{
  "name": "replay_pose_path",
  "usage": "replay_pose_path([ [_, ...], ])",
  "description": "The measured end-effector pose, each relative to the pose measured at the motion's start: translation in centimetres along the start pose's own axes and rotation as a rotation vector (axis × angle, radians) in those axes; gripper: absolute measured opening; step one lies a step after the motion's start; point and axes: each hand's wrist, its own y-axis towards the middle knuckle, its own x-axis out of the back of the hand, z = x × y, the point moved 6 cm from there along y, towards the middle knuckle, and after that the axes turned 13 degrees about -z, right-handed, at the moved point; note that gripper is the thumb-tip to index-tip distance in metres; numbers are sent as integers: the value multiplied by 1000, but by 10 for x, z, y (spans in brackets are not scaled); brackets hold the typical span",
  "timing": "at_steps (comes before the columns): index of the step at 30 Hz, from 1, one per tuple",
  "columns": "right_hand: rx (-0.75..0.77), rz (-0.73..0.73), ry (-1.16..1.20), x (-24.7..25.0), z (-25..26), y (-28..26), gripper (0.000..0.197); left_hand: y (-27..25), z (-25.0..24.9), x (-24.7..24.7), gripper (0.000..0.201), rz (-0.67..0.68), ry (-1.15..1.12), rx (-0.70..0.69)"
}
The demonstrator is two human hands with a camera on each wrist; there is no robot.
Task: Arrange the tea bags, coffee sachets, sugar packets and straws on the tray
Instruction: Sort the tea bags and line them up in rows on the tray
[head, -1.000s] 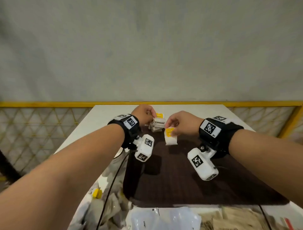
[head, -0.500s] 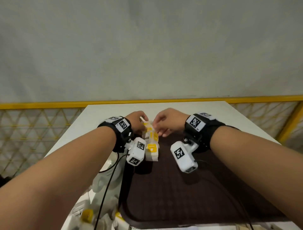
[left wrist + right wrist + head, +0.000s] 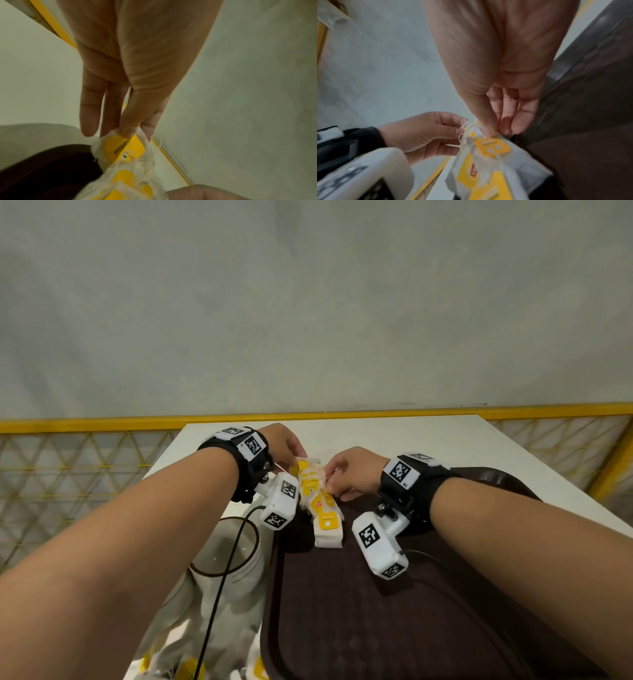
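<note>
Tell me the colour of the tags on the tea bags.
Yellow tags on white tea bags; clearest in the right wrist view.

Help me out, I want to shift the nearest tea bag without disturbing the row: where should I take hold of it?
Take the nearest tea bag by its two long side edges, coming from above at the near end. It lies flat on the brown tray at the row's open end, away from the left hand and right hand, so a pinch grip there probably touches nothing else.

Tea bags [image 3: 323, 508] in row on tray [image 3: 428, 621] far left edge; cup [image 3: 226, 556] left of tray.
</note>
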Motion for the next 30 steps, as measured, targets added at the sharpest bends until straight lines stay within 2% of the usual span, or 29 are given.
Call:
replay_pose_path([
  [3,110,-97,-193,5,7,8,33,2,-1,3,18,-17,26,-7],
  [6,170,-80,-184,0,9,12,40,2,-2,4,22,-4,46,-35],
  [9,178,-66,-192,-4,8,13,32,4,-3,4,31,-12,44,-60],
  [12,155,40,-200,-8,8,9,17,4,-6,3,32,-31,48,-91],
  [15,131,160,-174,-13,8,2,18,0,-7,-5,28,57,48,-101],
  [17,135,141,-159,-14,10,0,18,-1,-7,-12,27,102,53,-101],
  [23,85,12,-53,-11,5,5,15,1,-3,5,23,-93,-72,-96],
  [25,57,0,-20,-10,4,5,16,-2,1,9,17,-57,-68,-63],
  [27,55,-4,-12,-9,4,6,16,-8,4,5,10,60,0,-43],
  [30,84,-1,-30,-10,11,4,21,-17,3,-6,12,168,103,-42],
])
